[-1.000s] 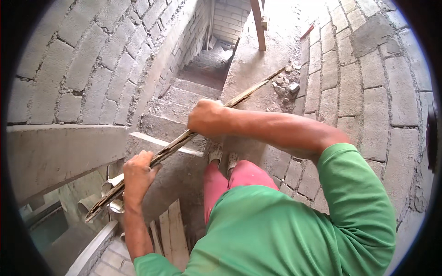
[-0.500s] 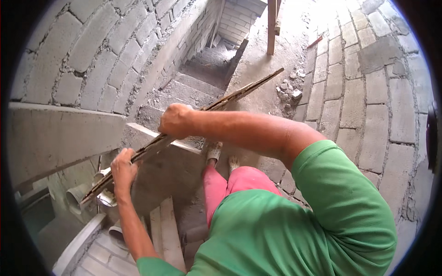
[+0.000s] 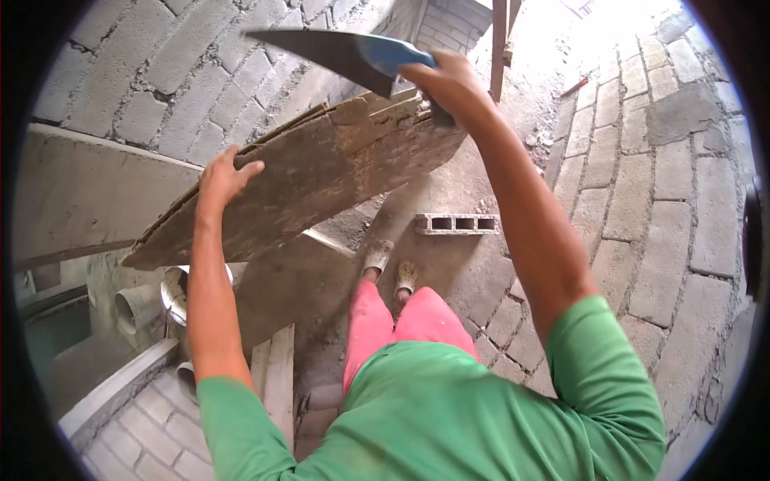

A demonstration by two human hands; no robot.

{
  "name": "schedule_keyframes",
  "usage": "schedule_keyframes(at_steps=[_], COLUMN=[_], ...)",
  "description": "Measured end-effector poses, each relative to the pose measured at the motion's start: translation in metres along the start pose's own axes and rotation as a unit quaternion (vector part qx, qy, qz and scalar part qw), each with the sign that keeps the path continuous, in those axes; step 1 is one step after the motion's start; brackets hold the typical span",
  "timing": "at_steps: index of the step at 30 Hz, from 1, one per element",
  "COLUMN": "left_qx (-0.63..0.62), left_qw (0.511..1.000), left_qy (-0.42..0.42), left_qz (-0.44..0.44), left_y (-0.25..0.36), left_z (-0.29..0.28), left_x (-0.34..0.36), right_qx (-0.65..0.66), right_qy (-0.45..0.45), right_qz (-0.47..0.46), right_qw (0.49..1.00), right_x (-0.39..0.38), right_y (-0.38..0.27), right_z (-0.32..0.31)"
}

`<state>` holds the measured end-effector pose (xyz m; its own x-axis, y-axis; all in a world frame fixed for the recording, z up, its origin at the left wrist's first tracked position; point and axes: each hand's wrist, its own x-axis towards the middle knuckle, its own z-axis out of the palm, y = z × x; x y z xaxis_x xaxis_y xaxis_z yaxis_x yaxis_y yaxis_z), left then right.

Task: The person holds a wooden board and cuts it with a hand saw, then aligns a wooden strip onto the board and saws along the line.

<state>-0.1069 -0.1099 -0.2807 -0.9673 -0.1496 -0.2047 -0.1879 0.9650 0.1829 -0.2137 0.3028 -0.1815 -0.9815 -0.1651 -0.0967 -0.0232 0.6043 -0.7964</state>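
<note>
A worn plywood board (image 3: pixel 321 172) is tilted up in front of me, with its face toward me and ragged layers along its upper edge. My left hand (image 3: pixel 223 180) grips that upper edge, its thumb on the near face and its other fingers partly hidden. Higher up, my right hand (image 3: pixel 453 84) is closed around the grip of a handsaw (image 3: pixel 329 54) with a blue part beside the dark blade. The blade points left above the board's far end, and I cannot tell whether it touches the wood.
A hollow concrete block (image 3: pixel 457 224) lies beyond my feet. Block walls rise at left and right (image 3: pixel 634 192). A wooden post (image 3: pixel 499 56) stands at the back. Left of me are a concrete beam (image 3: pixel 96 192), a pipe end (image 3: pixel 138 309) and planks (image 3: pixel 277 385).
The board has turned from edge-on to showing its broad face. My right hand has left it and moved up and right, now holding a handsaw. My left hand has shifted up.
</note>
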Motion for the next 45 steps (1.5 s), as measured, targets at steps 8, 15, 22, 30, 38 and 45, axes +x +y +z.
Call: schedule_keyframes(at_steps=[8,15,22,30,38,45], left_qx=[0.0,-0.028,-0.024,-0.032,0.016,0.007], left_qw=[0.997,0.996,0.997,0.996,0.989,0.976], left_qy=[-0.043,-0.076,-0.042,0.075,0.136,0.108], left_qz=[-0.062,0.029,0.055,0.038,0.055,0.189], left_y=[0.043,0.097,0.093,0.078,0.083,0.08], left_z=[-0.007,-0.01,0.02,0.03,0.047,0.051], left_x=[0.046,0.064,0.113,0.128,0.145,0.169], right_qx=[0.267,0.125,0.094,0.104,0.083,0.093], right_qy=[0.06,0.136,0.156,0.119,0.175,0.171], right_qz=[-0.008,-0.083,-0.098,-0.049,-0.085,-0.06], right_qw=[0.962,0.979,0.978,0.986,0.977,0.979], right_x=[-0.148,-0.202,-0.199,-0.24,-0.107,-0.106], right_y=[0.053,0.074,0.068,0.083,0.072,0.047], right_z=[0.024,0.085,0.144,0.161,0.199,0.194])
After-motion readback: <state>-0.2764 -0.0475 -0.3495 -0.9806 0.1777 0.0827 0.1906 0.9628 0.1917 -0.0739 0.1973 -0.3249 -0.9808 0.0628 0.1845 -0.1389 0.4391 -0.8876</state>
